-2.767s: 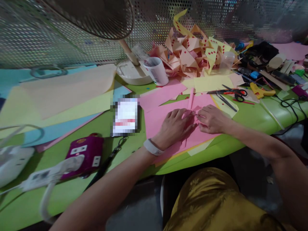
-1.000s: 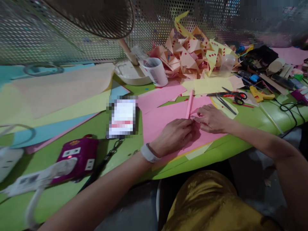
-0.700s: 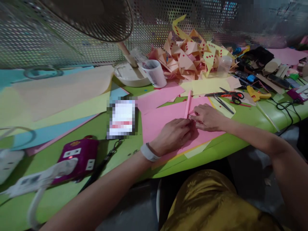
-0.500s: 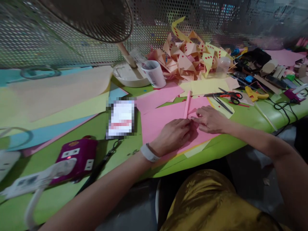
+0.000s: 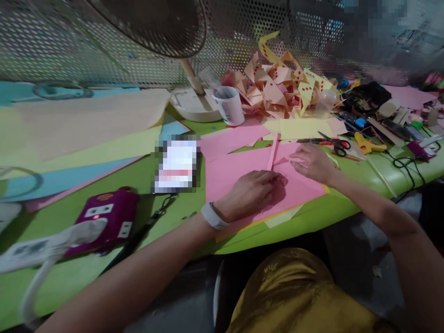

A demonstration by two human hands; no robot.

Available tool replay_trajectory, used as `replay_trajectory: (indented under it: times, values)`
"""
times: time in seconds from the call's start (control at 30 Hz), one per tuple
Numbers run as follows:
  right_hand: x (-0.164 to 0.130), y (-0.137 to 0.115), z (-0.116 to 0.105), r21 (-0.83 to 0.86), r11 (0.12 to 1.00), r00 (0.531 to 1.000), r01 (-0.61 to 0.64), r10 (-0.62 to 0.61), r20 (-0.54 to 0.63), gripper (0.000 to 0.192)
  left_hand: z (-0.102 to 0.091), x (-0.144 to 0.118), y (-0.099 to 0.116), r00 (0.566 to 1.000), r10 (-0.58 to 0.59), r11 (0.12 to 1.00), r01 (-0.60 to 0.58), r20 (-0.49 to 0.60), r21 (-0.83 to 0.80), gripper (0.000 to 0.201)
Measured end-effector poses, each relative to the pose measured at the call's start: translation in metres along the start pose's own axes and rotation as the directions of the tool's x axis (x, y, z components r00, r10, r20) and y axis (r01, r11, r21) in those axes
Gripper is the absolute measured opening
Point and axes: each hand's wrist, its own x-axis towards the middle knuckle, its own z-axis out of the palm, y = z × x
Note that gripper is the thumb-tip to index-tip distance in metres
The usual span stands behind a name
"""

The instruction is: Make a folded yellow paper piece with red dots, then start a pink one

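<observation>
A pink sheet of paper [image 5: 229,173] lies on the green table, with a yellow edge showing beneath it. A narrow folded pink paper strip [image 5: 274,152] runs across it, its near end reaching my left hand [image 5: 250,194]. The fingers of that hand are closed and press down over the strip's near end; just what sits under the fingertips is partly hidden. To the right, my right hand [image 5: 315,163] hovers over or rests lightly on the sheet's right side, its fingers apart and holding nothing visible. A pair of black-handled scissors [image 5: 342,147] lies beyond it.
Left of the sheet are a phone [image 5: 177,163], a purple power adapter [image 5: 107,217] with a white plug, and large coloured sheets [image 5: 86,125]. Behind stand a fan [image 5: 194,111], a white cup [image 5: 231,108] and a heap of folded paper [image 5: 274,90]. A yellow glue gun [image 5: 368,144] lies right.
My right hand has moved right, away from my left fingertips, and its fingers have spread. The left hand stays over the strip. The whole view has shifted slightly.
</observation>
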Motion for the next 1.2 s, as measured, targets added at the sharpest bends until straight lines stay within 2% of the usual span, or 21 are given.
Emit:
replay_trajectory:
  times: [0.1, 0.17, 0.23, 0.27, 0.33, 0.4, 0.5, 0.67, 0.73, 0.83, 0.9, 0.97, 1.03, 1.1, 1.2]
  values:
    - [0.021, 0.006, 0.008, 0.067, 0.992, 0.994, -0.103, 0.102, 0.03, 0.026, -0.011, -0.005, -0.012, 0.997, 0.072, 0.995, -0.071, 0.016, -0.063, 0.035]
    - [0.03, 0.004, 0.014, 0.077, 0.991, 0.989, -0.11, 0.101, 0.111, 0.027, -0.02, -0.007, -0.02, 0.992, 0.125, 0.986, -0.123, 0.019, -0.114, 0.042]
    - [0.035, -0.001, 0.019, 0.088, 0.991, 0.979, -0.098, 0.08, 0.187, 0.026, -0.027, -0.009, -0.029, 0.992, 0.122, 0.979, -0.121, 0.001, -0.163, 0.043]
    - [0.035, -0.003, 0.022, 0.097, 0.99, 0.974, -0.102, 0.079, 0.213, 0.025, -0.028, -0.01, -0.032, 0.997, 0.078, 0.979, -0.081, -0.025, -0.185, 0.041]
    - [0.036, -0.008, 0.025, 0.119, 0.982, 0.965, -0.145, 0.114, 0.234, 0.02, -0.029, -0.01, -0.037, 0.991, -0.094, 0.975, 0.073, -0.092, -0.211, 0.035]
    - [0.035, -0.01, 0.028, 0.157, 0.969, 0.958, -0.191, 0.149, 0.244, 0.018, -0.027, -0.01, -0.04, 0.942, -0.307, 0.935, 0.272, -0.134, -0.228, 0.033]
    - [0.035, -0.008, 0.029, 0.251, 0.944, 0.964, -0.216, 0.165, 0.209, 0.019, -0.022, -0.008, -0.044, 0.845, -0.525, 0.824, 0.477, -0.098, -0.306, 0.04]
    - [0.033, -0.007, 0.026, 0.386, 0.911, 0.989, -0.144, 0.129, 0.067, 0.018, -0.023, -0.003, -0.044, 0.743, -0.666, 0.591, 0.58, 0.067, -0.561, 0.046]
    - [0.031, -0.011, 0.025, 0.414, 0.902, 0.992, -0.118, 0.122, 0.017, 0.019, -0.025, 0.0, -0.041, 0.731, -0.659, 0.447, 0.571, 0.177, -0.689, 0.049]
    - [0.03, -0.019, 0.025, 0.43, 0.9, 0.995, -0.068, 0.095, -0.04, 0.023, -0.029, 0.003, -0.036, 0.751, -0.586, 0.235, 0.517, 0.305, -0.823, 0.048]
    - [0.03, -0.022, 0.026, 0.425, 0.903, 0.994, -0.058, 0.094, -0.064, 0.027, -0.029, 0.004, -0.034, 0.753, -0.562, 0.157, 0.504, 0.343, -0.849, 0.044]
    - [0.03, -0.023, 0.028, 0.431, 0.899, 0.986, -0.083, 0.136, -0.094, 0.03, -0.028, 0.004, -0.034, 0.732, -0.576, 0.121, 0.515, 0.363, -0.848, 0.041]
    - [0.031, -0.023, 0.031, 0.495, 0.854, 0.967, -0.163, 0.238, -0.092, 0.035, -0.026, 0.004, -0.032, 0.71, -0.607, 0.102, 0.514, 0.356, -0.852, 0.041]
    - [0.032, -0.023, 0.033, 0.612, 0.747, 0.942, -0.26, 0.335, -0.008, 0.05, -0.025, 0.005, -0.03, 0.696, -0.638, 0.084, 0.488, 0.329, -0.869, 0.042]
    - [0.036, -0.026, 0.037, 0.77, 0.559, 0.933, -0.306, 0.336, 0.127, 0.062, -0.025, 0.006, -0.024, 0.689, -0.652, 0.056, 0.458, 0.315, -0.887, 0.043]
